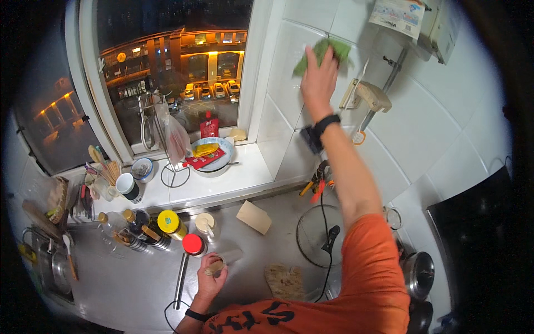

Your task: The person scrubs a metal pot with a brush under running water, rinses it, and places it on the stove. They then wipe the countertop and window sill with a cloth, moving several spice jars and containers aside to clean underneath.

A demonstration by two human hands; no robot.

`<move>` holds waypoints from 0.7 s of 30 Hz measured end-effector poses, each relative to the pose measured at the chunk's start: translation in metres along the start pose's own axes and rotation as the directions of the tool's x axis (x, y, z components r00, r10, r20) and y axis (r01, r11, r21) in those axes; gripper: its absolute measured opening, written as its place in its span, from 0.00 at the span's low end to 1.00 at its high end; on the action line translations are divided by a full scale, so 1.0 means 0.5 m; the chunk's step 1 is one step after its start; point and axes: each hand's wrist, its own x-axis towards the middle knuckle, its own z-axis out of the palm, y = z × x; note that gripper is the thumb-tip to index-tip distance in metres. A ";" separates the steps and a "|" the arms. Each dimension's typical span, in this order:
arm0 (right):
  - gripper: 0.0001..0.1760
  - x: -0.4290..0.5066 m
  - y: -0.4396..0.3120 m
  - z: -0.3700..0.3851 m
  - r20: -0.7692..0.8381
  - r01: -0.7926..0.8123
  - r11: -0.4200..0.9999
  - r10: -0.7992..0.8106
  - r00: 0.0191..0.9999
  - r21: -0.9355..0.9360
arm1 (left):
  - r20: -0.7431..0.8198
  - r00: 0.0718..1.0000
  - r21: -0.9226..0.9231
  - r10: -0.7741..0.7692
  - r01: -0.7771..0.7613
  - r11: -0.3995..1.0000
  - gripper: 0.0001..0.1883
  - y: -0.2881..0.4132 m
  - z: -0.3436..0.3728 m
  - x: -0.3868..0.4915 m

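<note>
My right hand (320, 83) is raised against the white tiled wall (285, 62) and presses a green cloth (327, 52) onto it with spread fingers. Lower down, over the steel counter, my left hand (212, 279) is closed around a clear cylindrical container (230, 256) with a tan end or contents. Just beyond that hand stands a jar with a red lid (194, 245). Behind it are a yellow-lidded jar (172, 224) and a jar of pale contents (205, 223). A wall socket (351, 95) with a plug lies right of my right wrist.
Bottles (144, 227) stand on the steel counter (104, 275), left of the jars. A pale block (253, 217), a round glass lid (304, 236) and a black cable (325, 275) lie farther right. The window sill (250, 163) carries a bowl with packets (212, 154) and a wire rack (175, 177).
</note>
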 end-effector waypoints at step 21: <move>0.26 -0.015 -0.020 0.013 0.685 0.753 0.450 -0.345 0.642 -0.480 | 0.037 0.999 0.028 -0.006 0.005 1.000 0.14 0.001 -0.020 0.027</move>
